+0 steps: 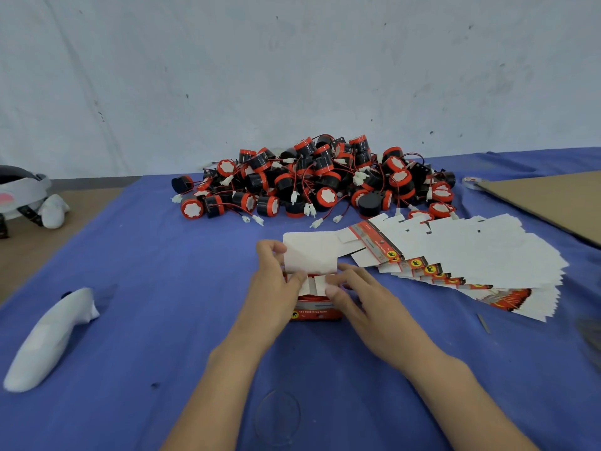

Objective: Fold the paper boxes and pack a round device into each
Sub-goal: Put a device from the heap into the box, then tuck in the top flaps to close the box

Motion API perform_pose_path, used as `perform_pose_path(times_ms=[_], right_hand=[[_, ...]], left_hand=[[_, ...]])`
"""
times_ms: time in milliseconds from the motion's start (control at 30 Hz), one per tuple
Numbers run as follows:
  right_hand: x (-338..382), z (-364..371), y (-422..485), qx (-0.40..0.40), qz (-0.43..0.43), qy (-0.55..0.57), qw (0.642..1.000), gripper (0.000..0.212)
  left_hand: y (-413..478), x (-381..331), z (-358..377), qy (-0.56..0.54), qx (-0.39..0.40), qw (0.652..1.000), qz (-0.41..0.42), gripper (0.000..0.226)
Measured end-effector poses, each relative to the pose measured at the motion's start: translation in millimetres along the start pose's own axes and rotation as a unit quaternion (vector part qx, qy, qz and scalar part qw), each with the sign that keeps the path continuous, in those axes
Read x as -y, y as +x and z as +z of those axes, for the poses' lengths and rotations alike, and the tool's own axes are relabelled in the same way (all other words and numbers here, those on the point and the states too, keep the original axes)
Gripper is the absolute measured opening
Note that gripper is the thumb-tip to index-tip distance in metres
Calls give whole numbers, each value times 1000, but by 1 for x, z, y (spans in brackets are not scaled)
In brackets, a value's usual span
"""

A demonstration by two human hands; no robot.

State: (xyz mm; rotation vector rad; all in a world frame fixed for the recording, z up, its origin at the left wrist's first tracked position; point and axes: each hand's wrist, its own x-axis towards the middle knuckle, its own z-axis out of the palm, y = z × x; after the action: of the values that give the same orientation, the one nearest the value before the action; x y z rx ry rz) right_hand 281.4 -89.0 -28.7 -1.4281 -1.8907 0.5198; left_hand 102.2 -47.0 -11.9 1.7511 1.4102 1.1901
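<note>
**Box half folded at the middle of the table**

A red paper box (315, 312) stands in the middle of the blue-covered table (156, 255), its white lid flap (310, 255) raised. The left hand (276, 281) pinches the flap's left edge, fingers curled on it. The right hand (357, 294) lies on the small inner flaps, fingers fairly straight and close together. A heap of round devices (312, 177) sits by the far edge. Flat boxes (471, 255) fan out toward the right edge. A white controller (52, 336) lies near the left edge.
</note>
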Motion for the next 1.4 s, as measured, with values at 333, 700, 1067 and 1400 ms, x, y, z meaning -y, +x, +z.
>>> perform_pose_path(times_ms=[333, 700, 1067, 1400], right_hand=[[2, -3, 1, -11, 45, 137, 989, 21], [8, -1, 0, 7, 45, 222, 974, 21], [-5, -8, -15, 81, -9, 91, 992, 52], [-5, -10, -15, 65, -35, 81, 994, 34]], left_hand=[[-4, 6, -21, 85, 25, 993, 81, 36], [-10, 2, -17, -69, 119, 990, -7, 29], [-25, 9, -39, -33, 191, 981, 22, 32], [-35, 20, -39, 126, 183, 968, 117, 37]])
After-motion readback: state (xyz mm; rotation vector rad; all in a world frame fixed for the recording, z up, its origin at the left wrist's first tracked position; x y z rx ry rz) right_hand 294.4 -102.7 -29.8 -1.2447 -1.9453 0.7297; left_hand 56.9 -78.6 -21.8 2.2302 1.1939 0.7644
